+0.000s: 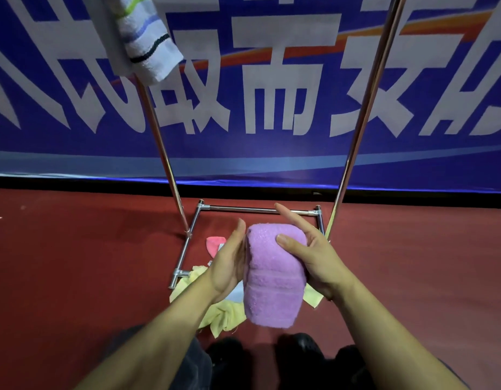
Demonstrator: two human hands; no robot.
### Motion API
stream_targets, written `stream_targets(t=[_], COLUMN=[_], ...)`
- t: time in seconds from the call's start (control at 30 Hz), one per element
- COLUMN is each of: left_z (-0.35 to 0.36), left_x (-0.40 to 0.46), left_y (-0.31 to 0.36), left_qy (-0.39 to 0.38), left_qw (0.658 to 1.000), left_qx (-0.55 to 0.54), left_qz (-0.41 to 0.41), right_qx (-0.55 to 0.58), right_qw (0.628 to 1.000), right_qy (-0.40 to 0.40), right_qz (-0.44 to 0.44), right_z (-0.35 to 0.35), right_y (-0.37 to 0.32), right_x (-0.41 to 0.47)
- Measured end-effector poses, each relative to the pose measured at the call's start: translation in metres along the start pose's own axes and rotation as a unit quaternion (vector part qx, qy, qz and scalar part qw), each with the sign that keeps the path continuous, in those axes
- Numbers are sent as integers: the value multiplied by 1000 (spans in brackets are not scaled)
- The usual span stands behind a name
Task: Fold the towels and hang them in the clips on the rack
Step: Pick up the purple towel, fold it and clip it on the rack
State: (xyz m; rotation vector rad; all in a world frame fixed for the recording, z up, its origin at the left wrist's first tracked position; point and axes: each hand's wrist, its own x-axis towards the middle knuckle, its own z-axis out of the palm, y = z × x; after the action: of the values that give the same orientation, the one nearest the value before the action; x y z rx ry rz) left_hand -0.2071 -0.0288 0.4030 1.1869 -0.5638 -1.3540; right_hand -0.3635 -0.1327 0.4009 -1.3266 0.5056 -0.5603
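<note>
The purple towel (pixel 273 274) is folded into a thick bundle and held up between both hands, above the floor in front of the rack (pixel 364 108). The right hand (pixel 314 257) grips it: the thumb presses across the top face and the other fingers curl behind the bundle's far side, apart from the index finger, which points out straight beyond it. The left hand (pixel 229 263) lies flat against the opposite edge, its fingers straight and pressed together, steadying the fold without curling round it.

One striped white towel (pixel 148 43) already hangs from the top of the rack, above and to the left of the left fingers, so at least one towel looks done. The purple one seems folded or nearly so and has yet to be hung. Below the hands, a yellow towel (pixel 224 313) lies crumpled on the red floor (pixel 74 263) at the rack's base, and just beyond the left fingertips a pink cloth (pixel 214 244) shows; both appear to be waiting.

The clips and the rack's top bar are cut off by the frame, so how the striped towel is fastened cannot be told. The hands and purple bundle hide much of the pile, so the count of remaining towels is unclear.
</note>
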Motion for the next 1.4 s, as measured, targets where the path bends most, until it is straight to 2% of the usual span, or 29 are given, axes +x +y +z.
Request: stream_targets(t=[0.13, 0.33, 0.6, 0.8, 0.9, 1.0, 1.07, 1.23, 1.4], left_z=[-4, -7, -11, -14, -14, -16, -19, -19, -27], left_x=[3, 8, 10, 14, 15, 16, 18, 22, 23], left_y=[-13, -22, -24, -28, -29, -28, -29, -28, -20], left_qy=[10, 27, 28, 55, 86, 107, 109, 119, 160], left_qw=[1000, 998, 995, 987, 982, 979, 982, 986, 982], left_qx=[-29, 59, 93, 142, 157, 150, 132, 75, 40], left_qz=[7, 27, 23, 40, 60, 83, 84, 85, 98], right_qx=[-21, -69, -58, 57, 67, 5, -15, -41, -86], right_qw=[1000, 997, 996, 995, 991, 982, 985, 989, 979], right_qy=[7, 34, 60, 39, 95, 181, 160, -32, -54], right_qz=[17, 20, 19, 77, 71, 52, 60, 141, 178], right_z=[-1, 5, 8, 2, 1, -3, -7, 5, 10], right_y=[8, 13, 17, 22, 21, 24, 28, 36, 39], right_x=[5, 8, 12, 15, 17, 20, 20, 9, 7])
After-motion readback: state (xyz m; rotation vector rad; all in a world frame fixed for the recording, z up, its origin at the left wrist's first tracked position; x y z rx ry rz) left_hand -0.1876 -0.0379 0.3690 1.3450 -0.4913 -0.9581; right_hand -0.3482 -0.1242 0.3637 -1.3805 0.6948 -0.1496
